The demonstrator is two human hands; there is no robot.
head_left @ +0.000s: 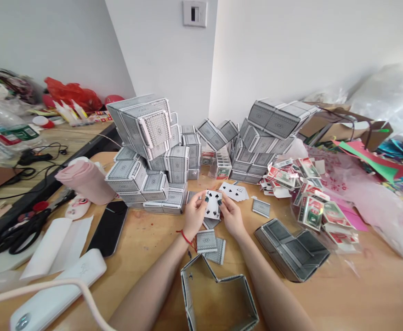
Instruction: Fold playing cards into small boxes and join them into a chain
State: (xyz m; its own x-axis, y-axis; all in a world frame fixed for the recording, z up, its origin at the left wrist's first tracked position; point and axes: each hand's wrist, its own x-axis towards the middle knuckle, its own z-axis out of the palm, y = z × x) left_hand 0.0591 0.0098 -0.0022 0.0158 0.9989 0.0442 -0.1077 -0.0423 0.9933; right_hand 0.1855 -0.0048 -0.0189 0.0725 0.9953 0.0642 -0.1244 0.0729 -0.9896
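A playing card [213, 208], the four of spades, faces me between both hands over the table. My left hand [195, 214] pinches its left edge, thumb on the face; a red string circles that wrist. Along the opposite edge, my right hand [231, 214] grips the same card. Beneath and nearer to me lie patterned card pieces [206, 241], backs up. Behind the right hand, several loose cards [235, 191] rest face up. Close to me stands an open frame [222, 278] made of cards, with an angled notch. An open heart-like card box [292, 250] sits to the right.
Stacked card-covered boxes rise at the left [139, 124] and right [273, 119]. Torn card packets [311, 209] heap at the right. On the left are a phone [108, 227], a white power bank [59, 289] with cable, black scissors [25, 234] and a pink roll [84, 179].
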